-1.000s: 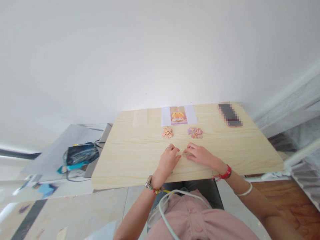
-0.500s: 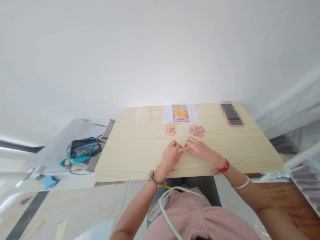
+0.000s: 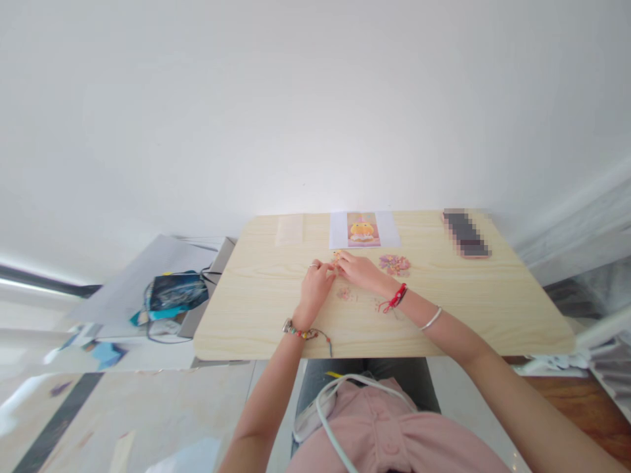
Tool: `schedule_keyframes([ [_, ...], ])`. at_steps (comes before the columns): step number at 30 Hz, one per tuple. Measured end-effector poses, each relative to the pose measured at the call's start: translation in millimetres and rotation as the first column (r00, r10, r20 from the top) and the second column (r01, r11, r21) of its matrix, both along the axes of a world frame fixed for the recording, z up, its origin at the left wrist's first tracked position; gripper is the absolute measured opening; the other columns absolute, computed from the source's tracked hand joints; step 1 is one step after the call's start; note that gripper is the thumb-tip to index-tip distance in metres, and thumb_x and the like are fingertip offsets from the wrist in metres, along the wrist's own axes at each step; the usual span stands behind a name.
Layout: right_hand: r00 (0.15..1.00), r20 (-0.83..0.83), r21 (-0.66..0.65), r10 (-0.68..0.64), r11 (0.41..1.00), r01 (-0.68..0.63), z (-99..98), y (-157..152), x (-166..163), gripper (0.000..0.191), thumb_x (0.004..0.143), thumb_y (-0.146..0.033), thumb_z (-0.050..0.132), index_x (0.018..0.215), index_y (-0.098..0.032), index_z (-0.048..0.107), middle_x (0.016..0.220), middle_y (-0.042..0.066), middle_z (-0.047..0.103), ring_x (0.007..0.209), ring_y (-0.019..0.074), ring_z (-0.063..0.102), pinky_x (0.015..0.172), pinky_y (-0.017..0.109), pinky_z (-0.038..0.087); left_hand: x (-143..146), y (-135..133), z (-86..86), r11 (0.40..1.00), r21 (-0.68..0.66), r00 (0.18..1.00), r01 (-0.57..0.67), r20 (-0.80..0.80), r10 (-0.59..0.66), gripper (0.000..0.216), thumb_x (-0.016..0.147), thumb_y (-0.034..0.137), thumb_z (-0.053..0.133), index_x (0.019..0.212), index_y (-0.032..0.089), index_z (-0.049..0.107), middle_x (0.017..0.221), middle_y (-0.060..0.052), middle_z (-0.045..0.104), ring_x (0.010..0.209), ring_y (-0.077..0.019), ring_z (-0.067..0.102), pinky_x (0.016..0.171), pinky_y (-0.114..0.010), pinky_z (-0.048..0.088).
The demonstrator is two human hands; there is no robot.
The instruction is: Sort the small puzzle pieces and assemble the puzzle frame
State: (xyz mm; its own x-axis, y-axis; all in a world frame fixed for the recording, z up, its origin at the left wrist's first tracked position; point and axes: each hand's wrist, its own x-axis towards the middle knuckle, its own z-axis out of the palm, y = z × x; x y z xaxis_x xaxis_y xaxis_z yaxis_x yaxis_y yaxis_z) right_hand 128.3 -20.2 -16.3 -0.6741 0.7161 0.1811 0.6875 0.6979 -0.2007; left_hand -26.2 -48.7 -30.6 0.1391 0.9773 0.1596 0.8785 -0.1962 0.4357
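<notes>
My left hand and my right hand meet at the pile of small yellow and orange puzzle pieces, which they partly cover. The fingers of both are curled in and pressed together at the tips. What they pinch is too small to make out. Just below the fingers lies a small cluster of pinkish puzzle pieces. A pile of purple and pink puzzle pieces sits to the right of my right hand. Behind the hands is a paper sheet with a printed picture of a yellow figure.
A phone, blurred out, rests at the table's back right. A pale translucent sheet lies at the back left. The wooden table meets a white wall behind. Left of it is a dark and blue bag.
Both hands have moved from the table's front middle up to the yellow pile. The small cluster of pieces in front is now uncovered. The view has shifted slightly.
</notes>
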Motion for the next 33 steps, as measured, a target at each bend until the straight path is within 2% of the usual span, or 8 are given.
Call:
schedule_keyframes([
  [5,0.996,-0.05,-0.039,-0.069,0.997,0.067,-4.1,-5,4,0.015,0.086,-0.019,0.041,0.093,-0.015,0.054,0.101,0.008,0.052,0.071,0.0139,0.055,0.06,0.025,0.042,-1,1,-4.3,0.999,-0.027,0.999,-0.036,0.001,0.036,0.018,0.077,0.018,0.054,0.094,0.016,0.059,0.093,-0.006,0.051,0.083,-0.0155,0.055,0.073,-0.026,0.046],
  [10,0.989,-0.131,-0.137,-0.071,0.989,0.053,1.2,-27,42,0.013,0.082,-0.017,0.048,0.092,-0.016,0.056,0.098,0.007,0.052,0.079,0.0152,0.054,0.069,0.028,0.044,-2,-4,-1.2,0.999,-0.037,0.999,-0.032,-0.005,0.032,0.022,0.076,0.016,0.055,0.098,0.015,0.058,0.095,-0.007,0.051,0.085,-0.016,0.055,0.076,-0.027,0.046],
  [16,0.976,-0.208,-0.278,-0.059,0.961,-0.001,-5.9,-67,82,0.015,0.08,-0.024,0.053,0.093,-0.018,0.058,0.095,0.006,0.053,0.084,0.0157,0.053,0.078,0.031,0.043,4,-23,15.3,0.999,-0.035,1.0,-0.023,-0.014,0.022,0.02,0.078,0.017,0.053,0.097,0.015,0.057,0.094,-0.007,0.052,0.086,-0.0184,0.055,0.079,-0.03,0.045],
  [20,0.978,-0.158,-0.285,-0.135,0.955,0.086,-9.4,-84,82,0.014,0.081,-0.024,0.052,0.092,-0.018,0.058,0.096,0.006,0.052,0.083,0.0153,0.053,0.077,0.029,0.043,22,-40,18.2,0.987,-0.077,0.99,0.141,0.009,-0.141,0.018,0.077,0.018,0.054,0.095,0.017,0.057,0.092,-0.005,0.051,0.084,-0.0165,0.055,0.077,-0.029,0.046],
  [24,0.973,-0.126,-0.269,-0.193,0.951,0.153,-10.6,-88,77,0.01,0.081,-0.022,0.051,0.087,-0.017,0.057,0.092,0.005,0.052,0.08,0.015,0.054,0.074,0.028,0.044,41,-51,10.3,0.937,-0.14,0.946,0.32,-0.011,-0.325,0.021,0.076,0.02,0.057,0.097,0.018,0.057,0.093,-0.005,0.051,0.085,-0.0165,0.054,0.077,-0.028,0.046],
  [29,0.974,-0.106,-0.252,-0.202,0.953,0.17,-10.8,-88,77,0.012,0.083,-0.024,0.048,0.088,-0.016,0.056,0.091,0.006,0.051,0.074,0.0143,0.055,0.07,0.028,0.044,52,-50,9.3,0.911,-0.164,0.92,0.379,-0.041,-0.39,0.018,0.076,0.021,0.057,0.093,0.018,0.059,0.092,-0.006,0.052,0.082,-0.0167,0.053,0.077,-0.03,0.045],
  [33,0.962,-0.185,-0.255,-0.2,0.955,0.15,-11.0,-89,81,0.013,0.084,-0.023,0.046,0.087,-0.016,0.056,0.089,0.005,0.051,0.078,0.0149,0.055,0.073,0.029,0.044,55,-47,15.2,0.901,-0.156,0.912,0.404,-0.013,-0.411,0.013,0.079,0.022,0.052,0.087,0.018,0.061,0.088,-0.005,0.053,0.079,-0.0151,0.054,0.076,-0.028,0.044],
])
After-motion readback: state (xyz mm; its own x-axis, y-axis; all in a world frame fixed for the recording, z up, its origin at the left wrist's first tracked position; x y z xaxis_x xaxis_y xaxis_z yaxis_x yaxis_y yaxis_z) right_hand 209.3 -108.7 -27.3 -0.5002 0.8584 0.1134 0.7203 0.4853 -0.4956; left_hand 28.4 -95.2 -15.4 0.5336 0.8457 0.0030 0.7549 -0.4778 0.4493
